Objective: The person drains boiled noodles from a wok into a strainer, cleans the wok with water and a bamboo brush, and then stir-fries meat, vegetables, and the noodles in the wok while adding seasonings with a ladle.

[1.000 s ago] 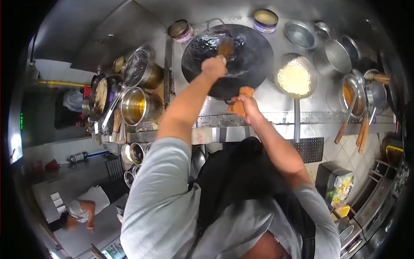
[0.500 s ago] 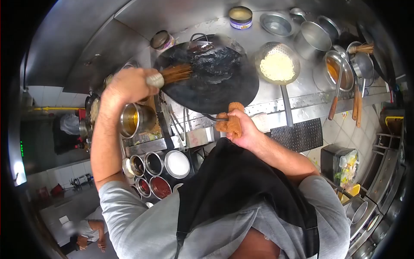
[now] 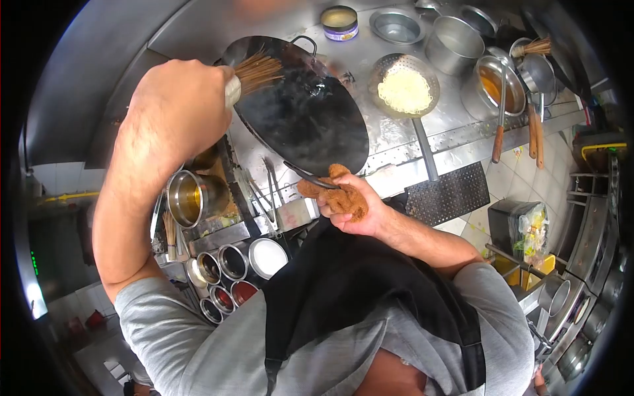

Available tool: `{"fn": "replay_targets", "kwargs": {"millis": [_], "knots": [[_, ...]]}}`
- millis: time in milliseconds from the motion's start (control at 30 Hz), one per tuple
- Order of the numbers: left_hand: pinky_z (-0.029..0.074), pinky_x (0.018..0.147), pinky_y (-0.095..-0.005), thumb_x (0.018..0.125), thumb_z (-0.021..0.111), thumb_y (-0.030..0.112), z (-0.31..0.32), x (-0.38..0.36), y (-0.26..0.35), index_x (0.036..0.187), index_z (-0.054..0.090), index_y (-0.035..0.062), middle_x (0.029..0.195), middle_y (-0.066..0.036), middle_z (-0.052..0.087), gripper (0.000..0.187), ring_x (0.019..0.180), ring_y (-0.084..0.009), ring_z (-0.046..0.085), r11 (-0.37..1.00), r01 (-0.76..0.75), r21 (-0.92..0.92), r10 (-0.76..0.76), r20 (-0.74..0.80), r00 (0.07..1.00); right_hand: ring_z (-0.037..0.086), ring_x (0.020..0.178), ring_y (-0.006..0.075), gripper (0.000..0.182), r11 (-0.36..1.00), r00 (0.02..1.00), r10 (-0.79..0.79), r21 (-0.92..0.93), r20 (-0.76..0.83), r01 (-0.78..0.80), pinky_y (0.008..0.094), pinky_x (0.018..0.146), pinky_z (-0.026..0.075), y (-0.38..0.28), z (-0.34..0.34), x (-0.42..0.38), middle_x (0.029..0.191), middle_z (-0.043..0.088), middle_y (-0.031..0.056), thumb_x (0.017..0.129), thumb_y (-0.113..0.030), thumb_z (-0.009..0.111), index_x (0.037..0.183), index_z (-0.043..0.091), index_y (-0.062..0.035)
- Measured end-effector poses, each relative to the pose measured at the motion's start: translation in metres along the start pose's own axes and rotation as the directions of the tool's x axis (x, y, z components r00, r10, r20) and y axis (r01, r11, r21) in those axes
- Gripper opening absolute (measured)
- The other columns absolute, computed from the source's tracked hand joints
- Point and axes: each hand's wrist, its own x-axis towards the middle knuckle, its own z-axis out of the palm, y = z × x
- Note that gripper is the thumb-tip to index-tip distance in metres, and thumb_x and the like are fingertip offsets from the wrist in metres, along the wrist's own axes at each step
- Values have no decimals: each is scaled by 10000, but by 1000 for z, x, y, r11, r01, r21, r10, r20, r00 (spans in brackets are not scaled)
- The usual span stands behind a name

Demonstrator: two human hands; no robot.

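Observation:
My left hand [image 3: 178, 109] is closed around the pale bound end of a bamboo wok brush [image 3: 259, 71]. The brush's splayed bristles are over the left rim of a large black wok [image 3: 304, 112]. My right hand [image 3: 360, 208] grips the wok's near handle [image 3: 310, 175] through a bunched brown cloth [image 3: 347, 201]. The wok is tilted, its dark inside wet and shiny, with faint steam. To its right, a perforated strainer [image 3: 422, 142] holds pale noodles [image 3: 404, 91].
A labelled tin [image 3: 339, 24], a metal bowl [image 3: 397, 26] and a deep pot [image 3: 454, 45] stand behind. At right is a pot of orange liquid [image 3: 485, 89] with ladles. Left are a pot of yellow oil [image 3: 188, 198], sauce containers [image 3: 232, 262] and a white-filled container [image 3: 267, 257].
The wok has gone from lying flatter to tilted, its near handle shifting left with my right hand and the cloth. My left hand with the brush has moved up and left.

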Motion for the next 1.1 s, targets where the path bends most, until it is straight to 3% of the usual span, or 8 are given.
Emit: {"fn": "replay_targets", "kwargs": {"millis": [167, 333, 433, 500, 567, 733, 900, 1100], "knots": [[568, 788, -475, 829, 745, 237, 31, -30, -18, 1281, 678, 122, 906, -207, 731, 471, 863, -383, 716, 986, -5, -166, -8, -80, 997, 579, 772, 172, 430, 988, 992, 20, -150, -125, -38, 238, 419, 404, 0, 11, -3, 1058, 633, 140, 914, -277, 637, 1277, 576, -54], [553, 891, -417, 875, 770, 313, 149, -79, -40, 1400, 619, 152, 1124, -232, 721, 570, 1022, -346, 725, 735, 341, -586, -390, 47, 920, 680, 841, 197, 333, 951, 962, -71, -309, -265, -15, 250, 444, 413, -14, -2, 23, 1014, 676, 62, 883, -325, 646, 1121, 636, -92], [510, 1026, -394, 924, 735, 399, 280, -110, 5, 1491, 521, 94, 1385, -183, 638, 678, 1232, -269, 645, 275, 351, -895, -656, 92, 749, 695, 836, 209, 293, 852, 831, -290, -523, -474, -1, 267, 439, 401, -25, 4, 53, 994, 665, 51, 878, -289, 630, 1109, 587, -114], [504, 1019, -352, 941, 741, 270, 345, -119, 70, 1511, 471, 32, 1419, -193, 596, 674, 1215, -232, 615, 19, 105, -994, -779, 51, 625, 695, 826, 217, 316, 791, 785, -403, -611, -471, 40, 262, 422, 407, -36, -6, 76, 987, 667, 62, 871, -308, 647, 1116, 600, -114], [519, 931, -288, 957, 722, 196, 389, -124, 133, 1533, 416, -7, 1362, -136, 612, 683, 1122, -202, 621, -475, 58, -878, -726, 428, 538, 696, 813, 208, 294, 749, 778, -428, -662, -461, 20, 295, 459, 411, -55, -27, 99, 981, 676, 41, 865, -306, 641, 1106, 586, -147], [475, 1029, -360, 967, 706, 225, 464, -122, 229, 1526, 425, 13, 1449, -206, 555, 660, 1212, -259, 610, -393, 89, -915, -771, 380, 512, 668, 761, 196, 286, 634, 779, -482, -774, -401, -6, 281, 461, 417, -86, -51, 126, 979, 687, 65, 884, -323, 643, 1096, 614, -133], [501, 998, -497, 921, 722, 317, 473, -111, 236, 1533, 408, 75, 1333, -271, 570, 730, 1170, -463, 604, -63, 607, -792, -540, 539, 647, 639, 735, 146, 477, 539, 774, -516, -841, -367, -39, 254, 470, 431, -93, -53, 106, 927, 653, 46, 963, -515, 657, 1238, 590, -131], [514, 939, -502, 925, 695, 276, 475, -108, 229, 1471, 487, 98, 1215, -207, 614, 611, 1084, -424, 628, 159, 601, -784, -520, 451, 726, 691, 928, 236, 562, 594, 752, -583, -793, -307, 137, 395, 777, 609, -80, -68, -13, 1067, 671, 101, 992, -513, 616, 1311, 555, -54]]}}
